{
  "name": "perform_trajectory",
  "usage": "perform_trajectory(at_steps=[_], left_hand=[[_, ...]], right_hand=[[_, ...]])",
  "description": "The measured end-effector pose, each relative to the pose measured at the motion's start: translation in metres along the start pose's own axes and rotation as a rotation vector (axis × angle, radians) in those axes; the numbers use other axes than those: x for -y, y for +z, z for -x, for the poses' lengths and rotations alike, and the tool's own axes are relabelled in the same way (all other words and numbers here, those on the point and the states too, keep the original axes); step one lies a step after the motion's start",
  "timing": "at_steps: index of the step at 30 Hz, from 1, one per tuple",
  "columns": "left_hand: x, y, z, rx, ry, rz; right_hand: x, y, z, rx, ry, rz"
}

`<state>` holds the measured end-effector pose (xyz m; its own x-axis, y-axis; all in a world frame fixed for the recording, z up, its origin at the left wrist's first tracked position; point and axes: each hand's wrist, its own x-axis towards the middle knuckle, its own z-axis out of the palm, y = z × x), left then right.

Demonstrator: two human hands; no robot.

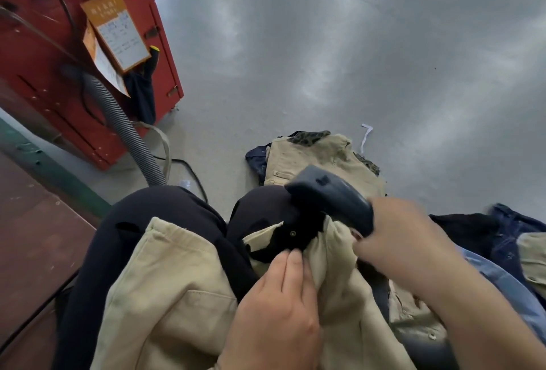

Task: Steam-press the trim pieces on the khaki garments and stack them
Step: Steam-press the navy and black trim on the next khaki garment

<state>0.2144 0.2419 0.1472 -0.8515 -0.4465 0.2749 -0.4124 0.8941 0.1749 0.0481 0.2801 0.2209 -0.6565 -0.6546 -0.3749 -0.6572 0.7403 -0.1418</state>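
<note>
Two bare hands are working one khaki garment (177, 295) that is lying across the seated person's lap. The left hand (277, 304) is pinching the cloth just below a black trim piece (291, 238), while the right hand (404, 239) is wrapping its fingers around the grip of a dark handheld steamer (331, 192), whose head is hovering just above the trim. The fabric is looking soft and limp, light enough to bunch under the fingers, so it is probably best held taut close beside the trim. One more khaki garment (313, 157) is lying on the grey floor (354, 59) ahead of the knees, apparently the start of a stack; a third khaki piece (531, 254) is showing at the right edge among dark blue clothes (508, 227). One red machine (59, 74) is standing to the left.
</note>
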Motion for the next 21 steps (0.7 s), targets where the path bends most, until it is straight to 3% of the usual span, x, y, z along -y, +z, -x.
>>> perform_trajectory(at_steps=[4,9,12,17,21], left_hand=[[-0.002,-0.001,0.003,0.005,0.019,-0.023],[-0.005,-0.005,0.002,0.033,0.014,-0.057],[-0.009,-0.007,0.004,0.080,0.005,-0.076],[-0.017,-0.004,0.009,0.130,-0.012,-0.119],[-0.016,0.002,0.011,0.070,0.031,-0.161]], right_hand=[[0.008,-0.016,-0.027,-0.072,-0.001,-0.065],[-0.014,-0.042,0.024,-0.194,-0.069,-0.227],[-0.012,-0.042,0.053,-0.213,-0.121,-0.147],[0.013,-0.028,0.063,0.073,-0.117,0.330],[0.036,-0.017,0.035,0.040,-0.088,0.323]])
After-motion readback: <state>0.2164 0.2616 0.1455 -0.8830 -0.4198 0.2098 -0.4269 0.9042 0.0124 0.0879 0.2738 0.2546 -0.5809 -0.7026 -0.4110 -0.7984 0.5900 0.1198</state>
